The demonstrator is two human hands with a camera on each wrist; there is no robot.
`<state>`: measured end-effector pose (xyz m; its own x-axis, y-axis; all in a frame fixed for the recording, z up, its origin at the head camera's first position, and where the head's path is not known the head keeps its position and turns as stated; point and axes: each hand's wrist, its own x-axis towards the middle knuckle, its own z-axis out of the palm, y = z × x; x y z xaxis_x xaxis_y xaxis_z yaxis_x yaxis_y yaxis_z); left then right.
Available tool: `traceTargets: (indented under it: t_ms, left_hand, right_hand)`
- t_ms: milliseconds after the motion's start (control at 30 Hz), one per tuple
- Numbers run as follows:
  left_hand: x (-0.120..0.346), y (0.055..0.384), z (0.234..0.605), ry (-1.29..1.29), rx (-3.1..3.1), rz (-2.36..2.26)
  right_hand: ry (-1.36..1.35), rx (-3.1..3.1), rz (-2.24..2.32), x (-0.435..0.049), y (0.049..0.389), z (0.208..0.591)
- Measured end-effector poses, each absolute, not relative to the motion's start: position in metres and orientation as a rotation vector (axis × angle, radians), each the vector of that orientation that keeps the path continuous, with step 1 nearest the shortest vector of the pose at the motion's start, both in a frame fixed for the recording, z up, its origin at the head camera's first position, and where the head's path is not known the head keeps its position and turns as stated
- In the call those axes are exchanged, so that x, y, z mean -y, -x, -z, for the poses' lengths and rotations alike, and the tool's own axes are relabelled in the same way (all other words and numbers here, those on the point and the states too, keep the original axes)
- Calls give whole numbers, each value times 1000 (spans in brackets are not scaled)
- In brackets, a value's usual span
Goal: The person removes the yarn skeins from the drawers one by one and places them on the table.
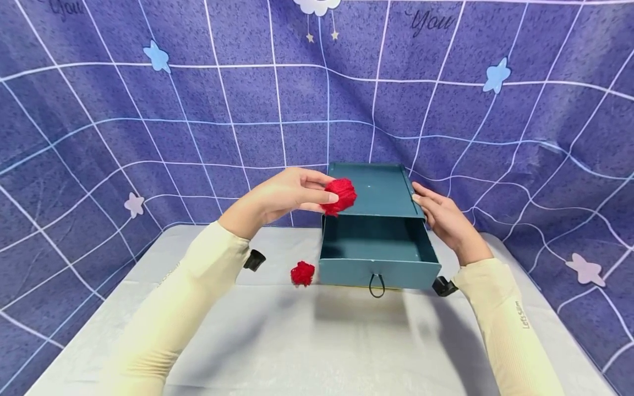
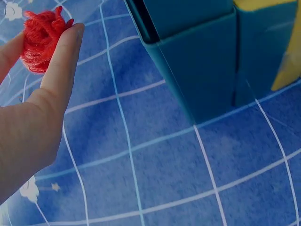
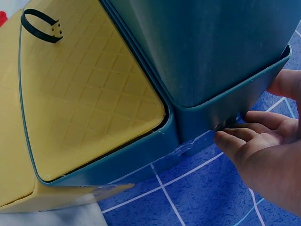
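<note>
My left hand (image 1: 287,193) pinches a ball of red yarn (image 1: 340,197) between thumb and fingers, held up by the left front of a teal drawer unit (image 1: 378,190). In the left wrist view the same yarn ball (image 2: 40,42) shows loose strands on top. The unit's top drawer (image 1: 378,272) is pulled out toward me, and its visible inside holds nothing. My right hand (image 1: 442,220) rests its fingertips and thumb against the unit's right side. In the right wrist view those fingers (image 3: 233,136) touch the teal side wall.
Another small red yarn ball (image 1: 302,273) lies on the white tabletop (image 1: 238,335), left of the drawer. A black loop handle (image 1: 377,287) hangs from the drawer front. Beneath it sits a yellow drawer front (image 3: 94,94). A blue gridded curtain (image 1: 228,99) hangs behind.
</note>
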<state>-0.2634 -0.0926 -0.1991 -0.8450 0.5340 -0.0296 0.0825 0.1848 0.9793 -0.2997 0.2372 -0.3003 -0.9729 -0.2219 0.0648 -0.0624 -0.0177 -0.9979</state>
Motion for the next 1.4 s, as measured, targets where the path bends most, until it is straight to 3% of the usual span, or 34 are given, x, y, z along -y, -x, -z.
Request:
traceTargets:
  t_ms: [633, 1400]
  left_hand:
    - [147, 282, 228, -393, -2178, -1753]
    - [189, 313, 342, -81, -2098, -1720]
  right_hand:
    - [309, -2132, 2137, -237, 298, 298]
    - [312, -2143, 2137, -236, 301, 300]
